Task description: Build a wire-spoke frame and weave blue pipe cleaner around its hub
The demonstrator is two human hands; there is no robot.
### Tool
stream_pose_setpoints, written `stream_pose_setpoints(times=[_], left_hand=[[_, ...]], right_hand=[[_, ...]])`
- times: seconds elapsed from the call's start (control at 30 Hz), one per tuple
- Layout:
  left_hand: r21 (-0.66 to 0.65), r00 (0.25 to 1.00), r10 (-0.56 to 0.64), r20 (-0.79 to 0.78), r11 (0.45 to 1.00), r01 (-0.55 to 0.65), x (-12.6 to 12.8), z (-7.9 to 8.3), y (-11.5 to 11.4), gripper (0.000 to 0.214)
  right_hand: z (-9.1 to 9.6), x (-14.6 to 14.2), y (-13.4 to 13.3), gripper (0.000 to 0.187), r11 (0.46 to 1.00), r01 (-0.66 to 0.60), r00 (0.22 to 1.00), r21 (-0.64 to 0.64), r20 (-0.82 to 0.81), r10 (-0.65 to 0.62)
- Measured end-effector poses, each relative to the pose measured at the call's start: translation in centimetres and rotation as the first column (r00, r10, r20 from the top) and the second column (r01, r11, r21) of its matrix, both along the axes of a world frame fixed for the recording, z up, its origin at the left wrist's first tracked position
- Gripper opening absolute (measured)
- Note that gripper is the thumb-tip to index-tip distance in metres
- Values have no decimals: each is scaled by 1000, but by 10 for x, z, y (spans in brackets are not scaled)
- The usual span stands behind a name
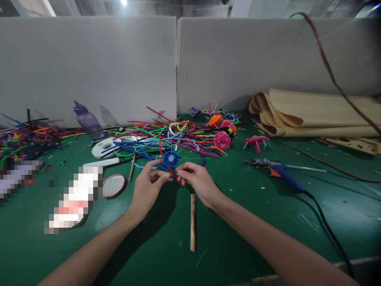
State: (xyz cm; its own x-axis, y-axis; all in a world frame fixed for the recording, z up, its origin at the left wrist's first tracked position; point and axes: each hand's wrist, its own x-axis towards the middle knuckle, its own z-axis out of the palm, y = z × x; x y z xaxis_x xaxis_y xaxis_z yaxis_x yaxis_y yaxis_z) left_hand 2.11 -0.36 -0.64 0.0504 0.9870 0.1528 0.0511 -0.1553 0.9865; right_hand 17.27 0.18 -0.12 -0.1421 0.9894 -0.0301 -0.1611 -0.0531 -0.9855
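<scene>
A round blue pipe-cleaner coil (170,159) with a pale star-like centre is held up over the green table. The fingers of my left hand (150,180) are closed on its left side and lower edge. Below the coil a short red pipe cleaner (177,177) slants down to the right. My right hand (195,178) pinches this red piece between thumb and fingertips, close beside my left fingertips. Whether the red piece is fixed to the coil cannot be made out. Just under my hands, a brown-stained wooden stick (193,222) lies on the table.
Loose pipe cleaners (154,135) pile up behind my hands, with a pink fuzzy piece (222,140) at their right. A blue glue gun (285,176) with a cord lies right. Left are a purple bottle (87,121) and a small round dish (114,186). White panels (89,67) stand behind.
</scene>
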Motion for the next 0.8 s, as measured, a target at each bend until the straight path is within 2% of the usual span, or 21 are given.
stream_pose_setpoints(times=[0.8], left_hand=[[3,1000,-6,-14,1000,6,0,0,-1,36]], right_hand=[[-1,0,1,7,1000,-13,1000,-7,1,13]])
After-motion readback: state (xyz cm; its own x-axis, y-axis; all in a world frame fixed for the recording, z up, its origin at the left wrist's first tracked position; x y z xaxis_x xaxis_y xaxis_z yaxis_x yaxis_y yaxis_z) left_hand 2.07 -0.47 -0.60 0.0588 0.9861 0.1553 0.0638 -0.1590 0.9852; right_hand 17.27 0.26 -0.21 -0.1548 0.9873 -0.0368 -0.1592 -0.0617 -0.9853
